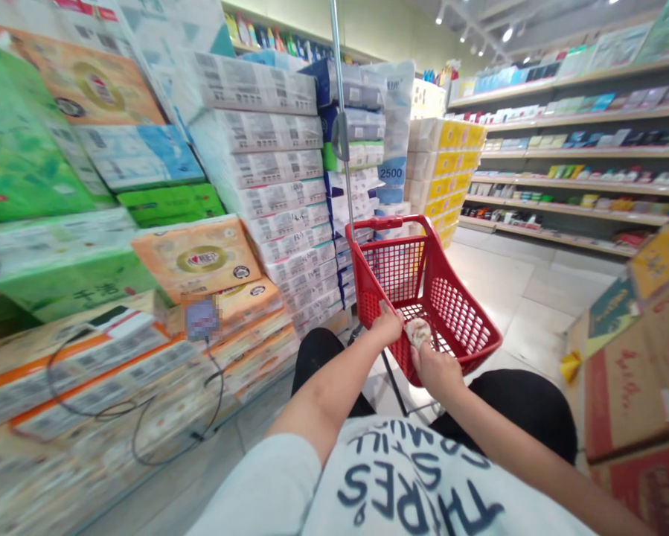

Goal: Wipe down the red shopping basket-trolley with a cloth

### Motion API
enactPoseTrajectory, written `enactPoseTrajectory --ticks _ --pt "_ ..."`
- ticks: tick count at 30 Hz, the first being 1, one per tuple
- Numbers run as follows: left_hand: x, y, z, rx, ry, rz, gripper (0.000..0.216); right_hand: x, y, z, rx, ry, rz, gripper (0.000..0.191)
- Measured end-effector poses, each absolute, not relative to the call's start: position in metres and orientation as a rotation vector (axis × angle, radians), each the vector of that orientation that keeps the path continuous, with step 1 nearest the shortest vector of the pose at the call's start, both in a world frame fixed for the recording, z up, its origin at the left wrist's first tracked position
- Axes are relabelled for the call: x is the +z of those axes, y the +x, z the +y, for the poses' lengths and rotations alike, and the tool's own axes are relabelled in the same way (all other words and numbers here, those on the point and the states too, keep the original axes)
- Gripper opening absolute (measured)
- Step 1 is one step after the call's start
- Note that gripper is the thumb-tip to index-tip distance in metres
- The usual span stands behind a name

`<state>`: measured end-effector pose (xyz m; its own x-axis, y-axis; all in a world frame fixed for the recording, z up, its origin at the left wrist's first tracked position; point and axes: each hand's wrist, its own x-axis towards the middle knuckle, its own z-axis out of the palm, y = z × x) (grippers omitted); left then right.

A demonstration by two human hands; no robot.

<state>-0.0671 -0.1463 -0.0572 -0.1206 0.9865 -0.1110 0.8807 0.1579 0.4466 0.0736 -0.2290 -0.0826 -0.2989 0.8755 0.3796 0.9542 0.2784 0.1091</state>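
Left hand (388, 324) grips the near rim of the red basket (463, 316); right hand (435, 370), at its 4 o'clock, clutches a white cloth (419, 331); tissue pack (393, 171) at 12 o'clock reads 2500.

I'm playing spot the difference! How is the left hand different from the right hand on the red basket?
The left hand grips the near rim of the red basket with nothing else in it; the right hand holds a crumpled whitish cloth against that rim. The left hand reaches further forward; the right hand sits closer to the body. Both are bare and at the same near edge.
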Motion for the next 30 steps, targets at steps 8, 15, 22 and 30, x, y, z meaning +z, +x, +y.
enactPoseTrajectory --ticks 8,15,22,30 --pt "-0.054 -0.050 -0.145 0.397 1.741 2.051 0.062 -0.086 0.091 -0.222 -0.410 -1.732 -2.296 0.041" --pt "-0.055 -0.019 -0.133 0.441 1.797 2.009 0.065 -0.084 0.124 -0.205 -0.438 -1.759 -2.241 0.039" --pt "-0.058 0.011 -0.126 0.525 1.745 2.030 0.065 -0.088 0.142 -0.204 -0.568 -1.742 -2.164 0.042" --pt "-0.049 0.008 -0.116 0.544 1.675 2.077 0.056 -0.098 0.148 -0.189 -0.740 -1.515 -2.174 0.048"
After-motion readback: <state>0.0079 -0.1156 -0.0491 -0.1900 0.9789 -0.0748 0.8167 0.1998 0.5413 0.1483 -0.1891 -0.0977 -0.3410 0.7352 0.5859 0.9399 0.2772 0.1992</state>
